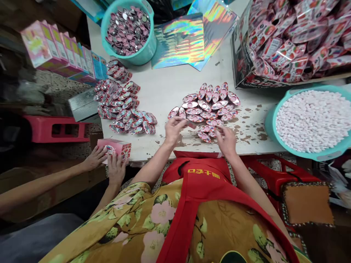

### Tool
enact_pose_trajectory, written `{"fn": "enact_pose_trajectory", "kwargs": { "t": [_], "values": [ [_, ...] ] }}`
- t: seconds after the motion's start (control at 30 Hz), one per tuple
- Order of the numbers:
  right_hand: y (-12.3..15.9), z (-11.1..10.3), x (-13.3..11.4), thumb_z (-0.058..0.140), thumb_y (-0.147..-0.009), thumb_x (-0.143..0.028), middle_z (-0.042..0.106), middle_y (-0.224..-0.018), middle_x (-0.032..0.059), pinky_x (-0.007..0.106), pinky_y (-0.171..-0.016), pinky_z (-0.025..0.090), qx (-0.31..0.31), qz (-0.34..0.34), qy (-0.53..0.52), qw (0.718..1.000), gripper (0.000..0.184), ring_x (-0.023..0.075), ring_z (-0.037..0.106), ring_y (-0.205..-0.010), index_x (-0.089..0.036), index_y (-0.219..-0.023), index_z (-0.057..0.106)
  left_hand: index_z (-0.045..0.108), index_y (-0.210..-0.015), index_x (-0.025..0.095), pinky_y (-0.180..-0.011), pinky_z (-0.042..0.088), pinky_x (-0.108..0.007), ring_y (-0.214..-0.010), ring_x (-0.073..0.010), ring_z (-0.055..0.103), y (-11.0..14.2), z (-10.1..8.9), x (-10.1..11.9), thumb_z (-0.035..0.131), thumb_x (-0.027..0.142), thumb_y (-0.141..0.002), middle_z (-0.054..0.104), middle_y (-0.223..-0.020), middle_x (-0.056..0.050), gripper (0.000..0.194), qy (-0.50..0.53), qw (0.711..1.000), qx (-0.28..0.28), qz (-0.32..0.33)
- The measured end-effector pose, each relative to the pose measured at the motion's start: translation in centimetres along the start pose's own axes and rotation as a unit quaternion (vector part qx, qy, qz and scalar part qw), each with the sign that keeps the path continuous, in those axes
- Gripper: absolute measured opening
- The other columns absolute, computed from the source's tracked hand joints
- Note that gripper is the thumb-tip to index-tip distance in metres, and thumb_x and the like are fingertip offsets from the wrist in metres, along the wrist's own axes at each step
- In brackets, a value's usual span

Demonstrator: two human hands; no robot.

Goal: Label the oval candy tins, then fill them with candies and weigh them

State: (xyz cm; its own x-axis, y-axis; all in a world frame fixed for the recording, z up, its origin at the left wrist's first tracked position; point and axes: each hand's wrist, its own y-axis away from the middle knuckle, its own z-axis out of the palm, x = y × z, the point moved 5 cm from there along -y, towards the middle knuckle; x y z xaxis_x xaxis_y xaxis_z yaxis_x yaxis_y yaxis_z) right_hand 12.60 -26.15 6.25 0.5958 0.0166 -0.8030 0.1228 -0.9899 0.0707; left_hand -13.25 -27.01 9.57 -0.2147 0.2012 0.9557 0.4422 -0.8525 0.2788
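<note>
My left hand (pixel 173 130) is above the table at the left side of a cluster of pink-and-red packets (pixel 204 106). Its fingers are pinched on a small, blurred, dark reddish piece (pixel 191 125) that I cannot name. My right hand (pixel 227 140) is at the cluster's lower right edge, thumb and fingers apart beside the nearest packets (pixel 206 133). The packets stand on end with their oval openings upward, and round pink pieces show in many of them.
More packets (pixel 123 106) lie piled at left. Teal tubs hold round metallic-pink pieces (pixel 127 31) and small white pieces (pixel 312 120). A carton (pixel 241 62) overflows with packets. Shiny sheets (pixel 181 42) lie at the back. Another person's hands (pixel 116 170) touch a pink box (pixel 120 146).
</note>
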Motion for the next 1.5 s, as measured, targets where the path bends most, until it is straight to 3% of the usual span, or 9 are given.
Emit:
{"fn": "enact_pose_trajectory", "kwargs": {
  "t": [0.17,0.37,0.47,0.6,0.73,0.87,1.03,1.2,1.5],
  "values": [
    [-5.4,11.0,-9.8,0.055,-0.096,-0.029,0.053,-0.148,0.0194,0.053,-0.112,0.038,-0.161,-0.196,0.119,0.96,0.048,0.0359,0.048,-0.132,-0.017,-0.142,0.057,0.057,-0.084,0.019,-0.063,0.053,-0.02,-0.067,-0.0094,0.065,-4.9,-8.3,3.9,0.081,0.031,-0.069,0.068,-0.078,0.001,0.031,0.006,0.976,0.201,0.087],
    [-9.3,21.7,-12.9,0.074,-0.085,-0.037,0.045,-0.155,0.0157,0.07,-0.118,0.011,-0.274,-0.335,0.284,0.856,0.063,0.0429,0.031,-0.145,-0.023,-0.143,0.053,0.054,-0.083,0.019,-0.063,0.054,-0.02,-0.071,-0.0112,0.068,-7.0,-10.9,4.5,0.08,0.032,-0.068,0.067,-0.079,0.001,0.033,0.009,0.963,0.246,0.105],
    [-9.7,22.0,-11.1,0.052,-0.097,-0.024,0.062,-0.133,0.0102,0.063,-0.121,0.014,-0.312,-0.404,0.332,0.794,0.03,0.034,0.041,-0.138,-0.022,-0.125,0.066,0.056,-0.085,0.018,-0.061,0.053,-0.02,-0.066,-0.01,0.066,-7.3,-11.2,2.8,0.08,0.033,-0.067,0.068,-0.079,0.0,0.034,0.032,0.967,0.24,0.082],
    [-8.7,19.8,-9.6,0.042,-0.1,-0.019,0.069,-0.12,0.0035,0.049,-0.122,0.017,-0.411,-0.517,0.307,0.685,0.034,0.0246,0.044,-0.132,-0.027,-0.11,0.073,0.059,-0.084,0.017,-0.06,0.052,-0.02,-0.067,-0.0104,0.066,-7.0,-11.0,0.5,0.083,0.033,-0.062,0.069,-0.076,0.0,0.036,0.042,0.973,0.226,0.034],
    [-8.5,17.9,-9.3,0.058,-0.083,-0.01,0.075,-0.11,-0.0021,0.045,-0.123,0.017,-0.48,-0.513,0.299,0.646,0.035,0.0224,0.046,-0.131,-0.033,-0.101,0.077,0.058,-0.083,0.018,-0.061,0.053,-0.021,-0.066,-0.0104,0.065,-6.6,-9.6,-0.5,0.084,0.035,-0.059,0.069,-0.075,0.0,0.039,0.058,0.979,0.193,-0.016],
    [-7.4,15.1,-10.2,0.067,-0.071,-0.015,0.071,-0.123,0.0014,0.05,-0.123,0.02,-0.489,-0.465,0.198,0.71,0.032,0.0281,0.043,-0.138,-0.028,-0.098,0.078,0.058,-0.084,0.018,-0.061,0.053,-0.022,-0.066,-0.01,0.065,-6.0,-8.1,-0.4,0.086,0.034,-0.055,0.069,-0.079,-0.001,0.044,0.095,0.982,0.151,-0.061],
    [-6.6,9.1,-8.1,0.055,-0.093,-0.042,0.07,-0.113,0.0133,0.041,-0.088,0.055,-0.246,-0.024,-0.032,0.969,0.036,0.0243,0.066,-0.096,-0.017,-0.115,0.067,0.059,-0.083,0.018,-0.061,0.053,-0.022,-0.067,-0.0106,0.065,-4.9,-6.2,-0.4,0.088,0.035,-0.058,0.069,-0.077,-0.001,0.042,0.095,0.986,0.078,-0.109],
    [-2.5,10.4,-5.6,0.073,-0.071,-0.07,0.07,-0.089,0.003,0.025,-0.044,0.043,-0.25,0.313,-0.288,0.87,0.065,0.0112,0.056,-0.052,-0.022,-0.113,0.063,0.062,-0.078,0.017,-0.06,0.052,-0.021,-0.065,-0.0099,0.063,-3.7,-3.9,-1.8,0.089,0.031,-0.052,0.069,-0.073,0.001,0.04,0.099,0.98,0.034,-0.167],
    [-3.8,13.3,-2.9,0.078,-0.061,-0.065,0.05,-0.05,-0.0044,0.024,-0.044,0.032,-0.175,0.269,-0.225,0.92,0.049,0.0084,0.039,-0.046,-0.021,-0.06,0.058,0.069,-0.073,0.014,-0.062,0.046,-0.021,-0.064,-0.009,0.059,-5.0,-4.7,-4.8,0.079,0.023,-0.065,0.068,-0.07,0.001,0.015,-0.028,0.987,0.096,-0.126]
  ]
}}
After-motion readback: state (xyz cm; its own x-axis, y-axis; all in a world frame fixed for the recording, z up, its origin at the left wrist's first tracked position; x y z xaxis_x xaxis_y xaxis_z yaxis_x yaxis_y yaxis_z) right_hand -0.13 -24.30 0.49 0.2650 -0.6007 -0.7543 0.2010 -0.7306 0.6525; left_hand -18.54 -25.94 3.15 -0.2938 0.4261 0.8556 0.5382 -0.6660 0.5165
